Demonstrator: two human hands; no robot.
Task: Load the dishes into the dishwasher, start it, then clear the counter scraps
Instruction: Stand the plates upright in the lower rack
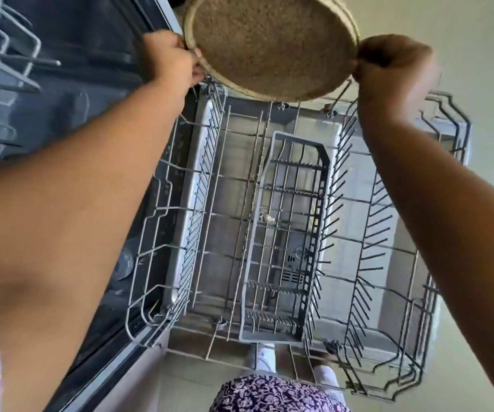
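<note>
Brown speckled plate held above far end of pulled-out lower rack | left hand fingers curled on its left rim | right hand pinches right rim | cutlery basket mid-rack

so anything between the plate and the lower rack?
Nothing visible. Both hands, left hand and right hand, hold the plate above the far end of the lower rack; only the cutlery basket sits mid-rack.

Head camera looks steeply down, close above the pulled-out dishwasher rack.
</note>
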